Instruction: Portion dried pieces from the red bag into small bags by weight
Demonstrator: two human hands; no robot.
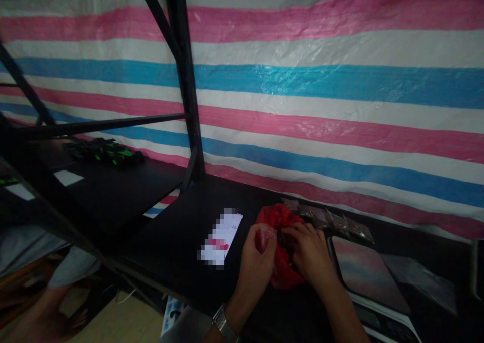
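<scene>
The red bag looks like thin, crinkled plastic with a slight sheen; the small bag above it is clear, glossy film, as is the flat bag. The scale pan appears to be smooth, reflective metal. The table is smooth and matt. The striped tarp is wrinkled, shiny plastic; the wristwatch has a glossy metal look.

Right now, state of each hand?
Left hand: closed, pinching a small clear bag.
Right hand: at the mouth of the red bag; grip can't be told.
</scene>
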